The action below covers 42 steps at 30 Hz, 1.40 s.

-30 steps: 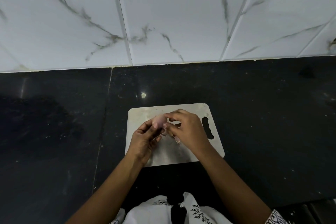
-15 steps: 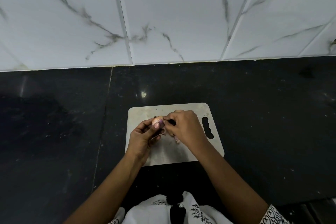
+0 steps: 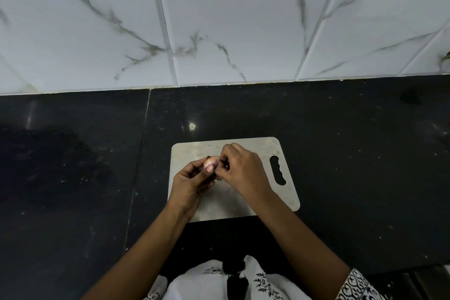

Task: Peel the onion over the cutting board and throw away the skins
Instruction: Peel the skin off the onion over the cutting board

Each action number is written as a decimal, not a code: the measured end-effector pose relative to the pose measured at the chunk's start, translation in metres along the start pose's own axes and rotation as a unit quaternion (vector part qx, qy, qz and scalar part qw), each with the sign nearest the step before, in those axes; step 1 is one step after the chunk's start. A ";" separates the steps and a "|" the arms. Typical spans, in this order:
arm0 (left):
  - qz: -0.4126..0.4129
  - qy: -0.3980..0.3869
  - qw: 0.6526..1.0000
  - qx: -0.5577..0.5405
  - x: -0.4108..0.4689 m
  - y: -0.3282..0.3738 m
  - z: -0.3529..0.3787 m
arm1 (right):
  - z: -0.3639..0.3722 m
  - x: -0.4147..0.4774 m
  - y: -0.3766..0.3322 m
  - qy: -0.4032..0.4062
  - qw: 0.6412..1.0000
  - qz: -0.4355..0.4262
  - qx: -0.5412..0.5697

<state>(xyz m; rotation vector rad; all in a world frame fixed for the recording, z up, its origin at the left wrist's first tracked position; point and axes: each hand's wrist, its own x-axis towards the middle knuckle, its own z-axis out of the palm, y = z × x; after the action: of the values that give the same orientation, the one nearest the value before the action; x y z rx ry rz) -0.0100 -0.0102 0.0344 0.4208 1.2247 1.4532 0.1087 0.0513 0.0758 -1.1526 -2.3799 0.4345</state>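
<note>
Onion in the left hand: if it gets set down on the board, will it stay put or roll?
The onion looks small and round, so it would probably roll on the flat board. Its peeled surface seems smooth, so it is likely a bit slippery.
</note>
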 end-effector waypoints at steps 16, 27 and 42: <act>-0.082 -0.027 0.996 0.010 0.003 0.007 0.002 | -0.028 0.009 0.026 -0.151 0.974 -0.079 0.150; -0.128 -0.046 0.990 0.029 0.007 0.017 -0.002 | -0.033 0.019 0.025 -0.203 0.959 -0.097 0.175; -0.071 -0.045 0.996 -0.015 0.004 0.013 0.008 | -0.019 0.005 0.023 -0.039 0.968 0.075 0.238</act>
<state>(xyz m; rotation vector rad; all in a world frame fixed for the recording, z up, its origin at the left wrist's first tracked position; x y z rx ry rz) -0.0113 -0.0014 0.0466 0.3676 1.1376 1.3167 0.1314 0.0706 0.0821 -1.1006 -2.0857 1.0537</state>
